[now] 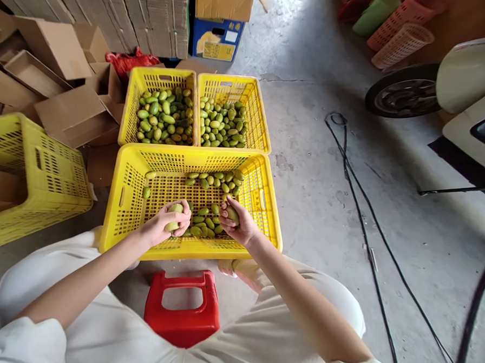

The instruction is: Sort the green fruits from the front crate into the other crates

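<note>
In the head view my left hand (159, 226) is curled around smooth green oval fruit (176, 208), with a second piece seeming to show lower between the fingers. My right hand (246, 225) grips another green oval fruit (233, 215), partly covered by the fingers and thumb. Both hands are over a large yellow crate (117, 207), apart from each other. Inside it, loose fruits (202, 221) lie between and beneath the hands. More sit along the crate's far right, and two rest at its left side.
Two smaller yellow crates stand behind, the left one (129, 108) and the right one (263, 120) both holding many fruits. Another yellow crate (56, 166) and cardboard boxes (75, 110) are at left. A red stool (182, 324) is between my legs; a black cable (359, 204) crosses the floor.
</note>
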A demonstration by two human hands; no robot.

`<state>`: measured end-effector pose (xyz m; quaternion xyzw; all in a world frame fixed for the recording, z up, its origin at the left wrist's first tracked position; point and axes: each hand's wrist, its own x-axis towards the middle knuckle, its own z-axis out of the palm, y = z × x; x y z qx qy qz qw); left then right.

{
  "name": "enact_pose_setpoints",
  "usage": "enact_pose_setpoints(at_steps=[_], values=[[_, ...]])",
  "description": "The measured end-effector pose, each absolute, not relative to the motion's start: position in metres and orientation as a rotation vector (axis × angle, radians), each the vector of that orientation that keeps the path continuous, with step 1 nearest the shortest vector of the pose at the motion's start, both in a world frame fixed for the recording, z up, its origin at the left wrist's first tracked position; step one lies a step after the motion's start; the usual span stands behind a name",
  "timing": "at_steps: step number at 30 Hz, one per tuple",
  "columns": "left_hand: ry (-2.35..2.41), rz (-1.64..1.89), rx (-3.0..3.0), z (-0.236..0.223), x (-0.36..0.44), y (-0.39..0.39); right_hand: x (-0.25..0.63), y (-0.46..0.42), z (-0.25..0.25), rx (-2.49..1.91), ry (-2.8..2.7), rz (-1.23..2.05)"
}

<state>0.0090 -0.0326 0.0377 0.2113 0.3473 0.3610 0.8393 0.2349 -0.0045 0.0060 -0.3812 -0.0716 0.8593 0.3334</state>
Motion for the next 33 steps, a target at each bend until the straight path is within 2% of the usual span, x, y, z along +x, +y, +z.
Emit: enact_pose_setpoints(at_steps=[3,9,15,24,33], values=[[0.69,0.758,0.382,0.039,0.009,-0.033,0.237,-0.004,0.008,-0.917,-0.239,2.299],[0.758,0.935,0.143,0.05,0.005,-0.027,0.234,-0.001,0.014,-0.935,-0.122,2.138],[0.766,0.902,0.251,0.067,0.002,-0.026,0.233,-0.001,0.015,-0.969,-0.162,2.095],[0.628,0.875,0.478,0.047,-0.001,-0.031,0.233,-0.004,0.013,-1.001,-0.236,2.177],[0.905,1.022,0.092,0.051,0.002,-0.022,0.237,0.003,0.005,-1.003,-0.176,2.041]])
